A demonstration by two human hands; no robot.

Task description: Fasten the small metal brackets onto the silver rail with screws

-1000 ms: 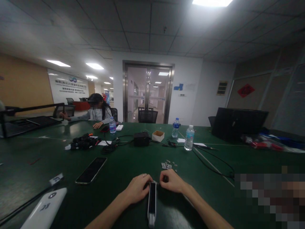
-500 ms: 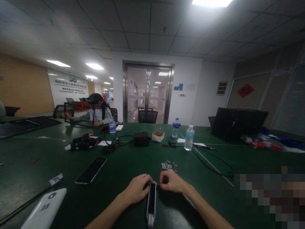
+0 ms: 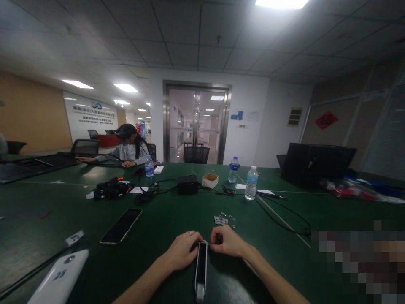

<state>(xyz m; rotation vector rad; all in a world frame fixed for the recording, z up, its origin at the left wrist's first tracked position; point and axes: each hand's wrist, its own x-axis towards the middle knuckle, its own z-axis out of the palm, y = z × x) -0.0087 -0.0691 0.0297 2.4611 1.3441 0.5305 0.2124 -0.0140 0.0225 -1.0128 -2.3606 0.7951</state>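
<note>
Left hand grips slim white-edged dark device by its far end. Right hand curled beside it; can't tell if it's gripping anything.

table: green | box: white | wall diamond: red

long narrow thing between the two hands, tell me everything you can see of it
The long narrow thing has a dark strip down its middle, a pale, smooth-looking rim and a pale block at its near end. It is slim, and its material looks like plastic or metal. It points away from the wearer over the green tabletop. The left hand touches its far end; the right hand's fingertips are close beside that end, contact unclear.
</note>
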